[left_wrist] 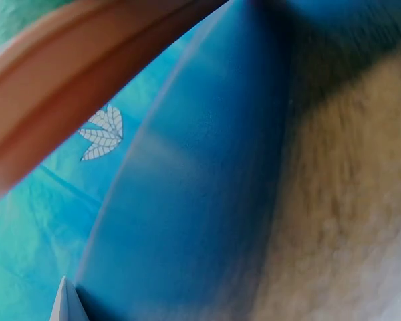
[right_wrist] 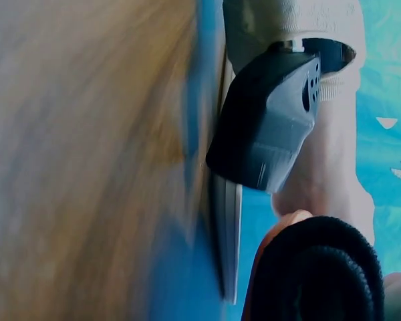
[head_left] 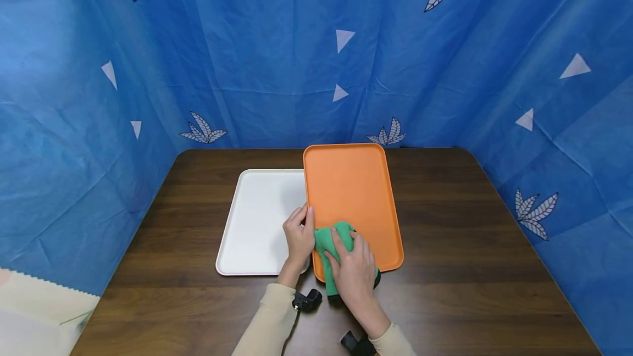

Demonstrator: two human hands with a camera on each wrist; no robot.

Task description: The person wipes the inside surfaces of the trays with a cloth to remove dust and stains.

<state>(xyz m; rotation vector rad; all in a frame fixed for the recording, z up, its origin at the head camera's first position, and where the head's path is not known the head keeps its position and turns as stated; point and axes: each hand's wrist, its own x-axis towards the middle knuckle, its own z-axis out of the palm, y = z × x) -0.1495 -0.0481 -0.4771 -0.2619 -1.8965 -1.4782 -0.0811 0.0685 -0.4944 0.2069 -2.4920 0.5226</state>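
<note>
An orange tray (head_left: 348, 185) is in the middle of the head view, overlapping the right side of a white tray (head_left: 259, 218). My left hand (head_left: 300, 235) grips the orange tray's left edge, thumb on the rim. On the tray's lower part my right hand (head_left: 353, 268) holds a bunched green cloth (head_left: 326, 240) against the surface, its fingers spread over it. A dark border of the cloth (right_wrist: 314, 267) shows close up in the right wrist view. The orange tray's rim (left_wrist: 73, 80) crosses the left wrist view, apart from the tabletop there.
A dark wooden table (head_left: 460, 235) lies under both trays. Blue curtain (head_left: 277, 70) with leaf prints surrounds it at the back and sides. Black wrist cameras (head_left: 307, 301) are strapped at both sleeves. Pale patterned fabric (head_left: 39, 312) is at the lower left.
</note>
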